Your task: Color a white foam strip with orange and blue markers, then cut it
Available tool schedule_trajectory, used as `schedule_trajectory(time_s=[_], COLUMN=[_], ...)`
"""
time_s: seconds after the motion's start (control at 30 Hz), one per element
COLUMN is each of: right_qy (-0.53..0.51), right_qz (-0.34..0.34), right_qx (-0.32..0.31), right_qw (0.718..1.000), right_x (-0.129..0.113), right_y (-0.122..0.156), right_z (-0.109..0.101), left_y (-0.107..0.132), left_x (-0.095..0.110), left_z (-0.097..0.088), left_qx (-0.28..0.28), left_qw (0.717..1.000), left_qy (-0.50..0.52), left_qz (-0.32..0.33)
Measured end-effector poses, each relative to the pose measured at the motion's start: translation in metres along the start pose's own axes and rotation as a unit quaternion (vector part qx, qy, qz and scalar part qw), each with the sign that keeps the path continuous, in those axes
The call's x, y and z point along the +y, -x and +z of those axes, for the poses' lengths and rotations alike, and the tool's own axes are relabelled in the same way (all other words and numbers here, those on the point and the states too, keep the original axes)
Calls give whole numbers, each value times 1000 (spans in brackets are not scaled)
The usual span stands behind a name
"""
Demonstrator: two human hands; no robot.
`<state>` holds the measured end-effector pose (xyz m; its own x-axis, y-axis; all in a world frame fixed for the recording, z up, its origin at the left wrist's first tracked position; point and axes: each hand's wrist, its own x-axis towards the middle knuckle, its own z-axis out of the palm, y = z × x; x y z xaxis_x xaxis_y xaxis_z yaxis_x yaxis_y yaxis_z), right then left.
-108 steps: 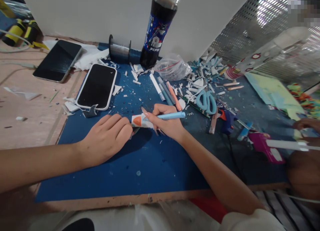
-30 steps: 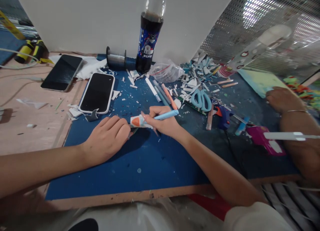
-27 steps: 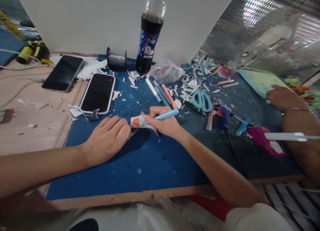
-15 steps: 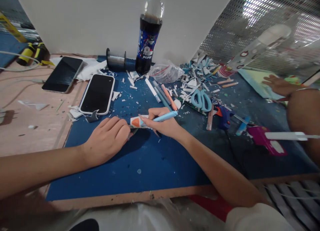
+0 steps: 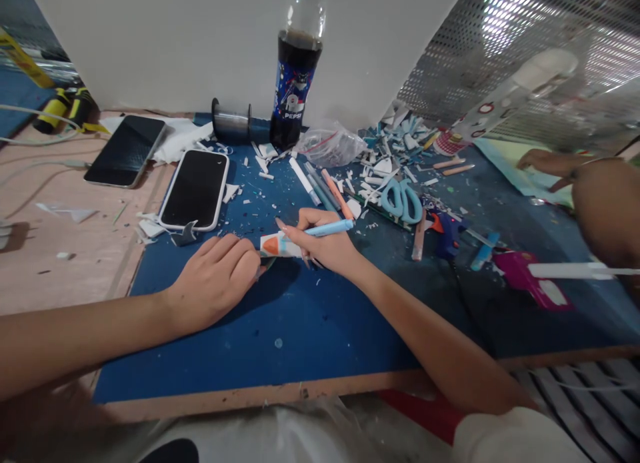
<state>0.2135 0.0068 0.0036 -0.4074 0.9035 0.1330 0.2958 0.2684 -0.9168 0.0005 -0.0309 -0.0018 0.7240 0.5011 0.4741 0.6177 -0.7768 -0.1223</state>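
Observation:
My left hand [image 5: 223,276] is closed on the left end of a small white piece [image 5: 273,245] with an orange shape and some light blue colour on it. Most of that end is hidden under my fingers. In my right hand [image 5: 325,243] a light blue marker [image 5: 329,228] is gripped like a pen, its tip hidden behind my fingers at the piece's right side. Just beyond lie an orange marker [image 5: 337,193], a grey-blue marker [image 5: 323,186] and a white marker [image 5: 304,181].
Two phones, one in a white case [image 5: 195,189], lie left. Behind stand a Pepsi bottle [image 5: 295,83] and a wire spool [image 5: 231,121]. Rightward are foam scraps [image 5: 395,146], blue-handled scissors [image 5: 401,201], a blue glue gun [image 5: 449,235] and a magenta tool [image 5: 533,279]. Another person's hand [image 5: 550,166] rests far right.
My right hand and the marker have shifted slightly, showing more of the white piece. My left hand stays put. The other person's hand at far right has moved a little left.

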Motion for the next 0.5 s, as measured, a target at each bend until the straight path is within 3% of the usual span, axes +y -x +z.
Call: schedule_trajectory(time_s=[0.5], right_qy=[-14], right_qz=[13], right_qx=[22], right_qw=[1000], right_x=[-3], right_y=[-1], right_z=[2], left_y=[-3], left_x=[1], left_z=[1], left_qx=[12], left_qw=[1000], left_qy=[-1], left_qz=[3])
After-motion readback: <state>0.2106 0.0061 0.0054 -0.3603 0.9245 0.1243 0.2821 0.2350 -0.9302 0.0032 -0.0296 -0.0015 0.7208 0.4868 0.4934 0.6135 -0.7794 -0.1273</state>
